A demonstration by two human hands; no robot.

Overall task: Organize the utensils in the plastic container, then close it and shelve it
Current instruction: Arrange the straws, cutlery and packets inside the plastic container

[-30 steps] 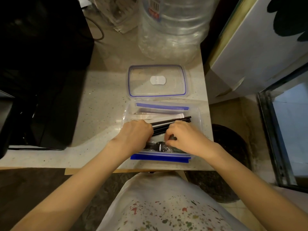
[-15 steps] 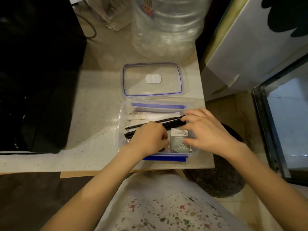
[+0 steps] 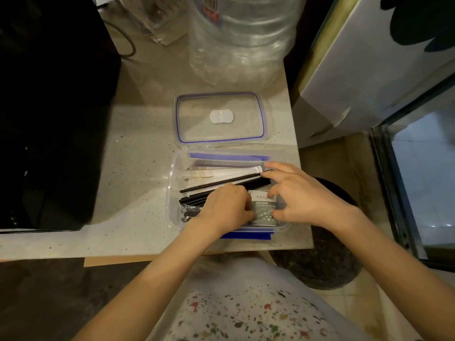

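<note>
A clear plastic container (image 3: 172, 183) with blue clips stands open at the counter's front right. Inside lie black chopsticks (image 3: 216, 184), white wrapped utensils (image 3: 221, 171), black plastic cutlery (image 3: 188, 214) and a small grey packet (image 3: 264, 207). Its clear lid (image 3: 220, 118) with a blue seal lies flat just behind it. My left hand (image 3: 227, 209) and my right hand (image 3: 299, 193) are both inside the container, fingers pinching the grey packet from either side. My right fingertips also touch the chopstick ends.
A large clear water jug (image 3: 240, 38) stands behind the lid. A black appliance (image 3: 49, 114) fills the counter's left side. A white box (image 3: 369, 70) and a glass-fronted cabinet (image 3: 418, 180) are on the right. A dark round bin (image 3: 317, 262) sits below the counter edge.
My right hand moved off the black cutlery to the container's right end, and the grey packet came into view. Both hands now close on that packet.
</note>
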